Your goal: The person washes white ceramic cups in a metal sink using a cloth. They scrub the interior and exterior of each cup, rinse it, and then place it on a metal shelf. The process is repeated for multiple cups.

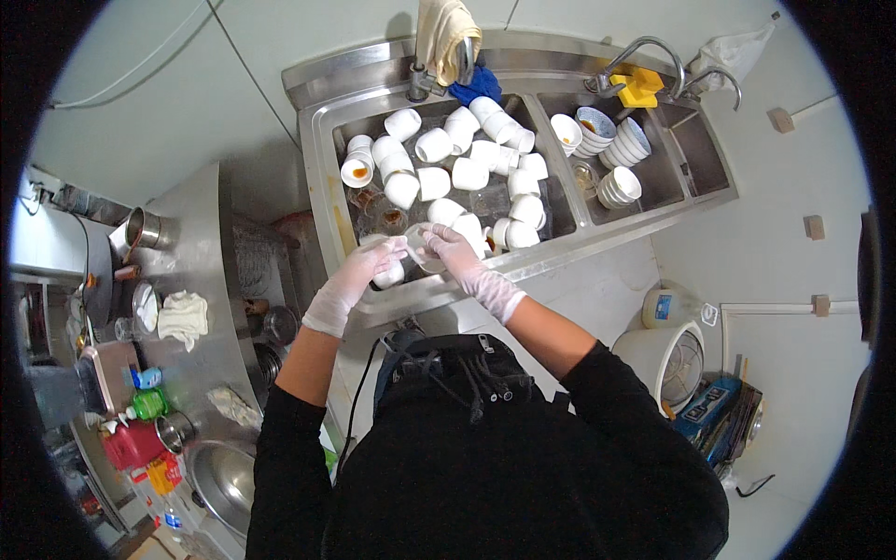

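Note:
My left hand (360, 271) and my right hand (458, 257), both in thin translucent gloves, meet over the front edge of the large sink basin (329, 210). Between them is a clear cup (420, 250), tilted; the fingers of both hands grip its sides and partly hide it. Many white cups (434, 183) lie on their sides or upside down in the basin, some nested in rows. One white cup (358, 172) at the left holds a brown residue. Near it lie clear glasses (392, 218) with brown remains. Another white cup (388, 275) is just below my left hand.
The right basin (647, 199) holds stacked patterned bowls (624, 145) and white bowls (619, 187). Taps (644, 43), yellow sponges (638, 87) and a blue cloth (477, 85) are at the back. A steel counter (210, 336) with pots and bottles runs along the left; a white bucket (640, 357) stands right.

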`<action>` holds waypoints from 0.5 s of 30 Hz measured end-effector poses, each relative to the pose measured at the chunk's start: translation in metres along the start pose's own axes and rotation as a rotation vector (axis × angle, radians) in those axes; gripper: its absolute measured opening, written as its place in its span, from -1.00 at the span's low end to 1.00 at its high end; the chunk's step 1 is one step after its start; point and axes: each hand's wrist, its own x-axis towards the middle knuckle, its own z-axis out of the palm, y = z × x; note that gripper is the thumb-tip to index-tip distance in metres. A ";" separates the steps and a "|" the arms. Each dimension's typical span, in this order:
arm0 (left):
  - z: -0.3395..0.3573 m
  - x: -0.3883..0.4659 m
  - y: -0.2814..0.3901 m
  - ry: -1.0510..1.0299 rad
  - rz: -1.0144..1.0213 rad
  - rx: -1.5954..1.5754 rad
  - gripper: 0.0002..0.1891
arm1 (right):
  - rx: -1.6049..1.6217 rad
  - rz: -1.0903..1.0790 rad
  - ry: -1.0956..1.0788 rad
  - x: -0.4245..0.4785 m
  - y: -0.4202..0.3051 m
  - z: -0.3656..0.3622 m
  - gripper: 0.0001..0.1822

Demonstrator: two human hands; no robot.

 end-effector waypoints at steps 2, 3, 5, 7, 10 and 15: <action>-0.020 0.022 0.001 0.055 -0.033 -0.073 -0.53 | -0.055 0.035 0.111 0.040 0.003 0.008 -0.60; -0.031 0.029 -0.003 0.090 -0.052 -0.112 -0.53 | -0.035 0.096 0.163 0.056 0.002 0.017 -0.61; -0.044 0.042 -0.008 0.080 -0.024 -0.181 -0.53 | 0.088 0.141 0.252 0.093 0.013 0.018 -0.58; -0.054 0.051 -0.010 0.065 -0.010 -0.206 -0.53 | 0.202 0.192 0.323 0.120 0.026 0.016 -0.59; -0.062 0.051 -0.011 0.110 -0.085 -0.164 -0.54 | 0.278 0.253 0.388 0.140 0.032 0.015 -0.67; -0.073 0.048 -0.014 0.153 -0.116 -0.162 -0.53 | 0.521 0.215 0.447 0.148 0.031 0.011 -0.75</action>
